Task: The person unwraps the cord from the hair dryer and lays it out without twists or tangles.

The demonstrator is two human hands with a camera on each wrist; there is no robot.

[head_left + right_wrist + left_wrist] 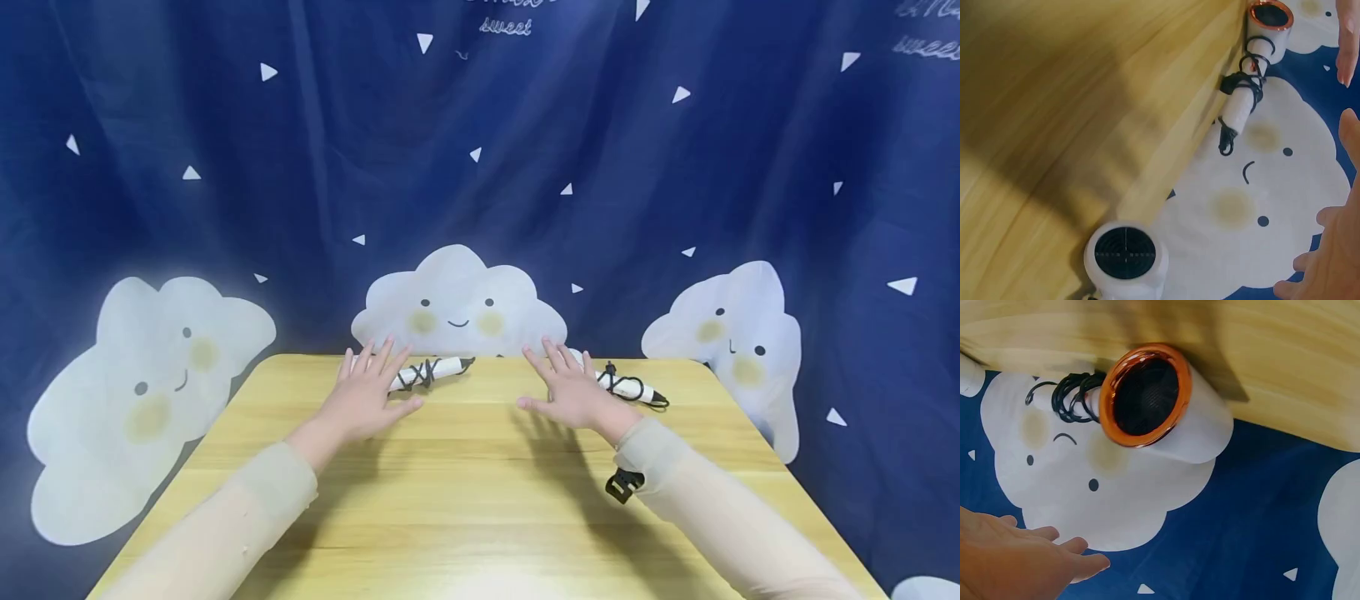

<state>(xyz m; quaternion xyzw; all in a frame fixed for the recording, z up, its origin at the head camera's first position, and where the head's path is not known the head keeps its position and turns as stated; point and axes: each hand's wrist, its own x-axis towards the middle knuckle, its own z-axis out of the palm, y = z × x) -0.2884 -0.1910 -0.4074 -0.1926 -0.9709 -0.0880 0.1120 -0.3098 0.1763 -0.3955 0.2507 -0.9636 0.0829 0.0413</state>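
Blue curtain [450, 200] reading "sweet", 2 hair dryers [1202, 425], blurred grille lettering [1125, 254], left hand [365, 402], right hand [572, 398], fingers [381, 356] apart

Head faces forward; wrists, closer, likely share dryer [1155, 400]

Wood-grain desk [480, 492]; behind its far edge we see dark-blue cloth [405, 192], white triangles [425, 42], script lettering [506, 27] high up. Smiling clouds [457, 283] beyond the far edge and both far corners. We log glare [510, 583] at near edge.
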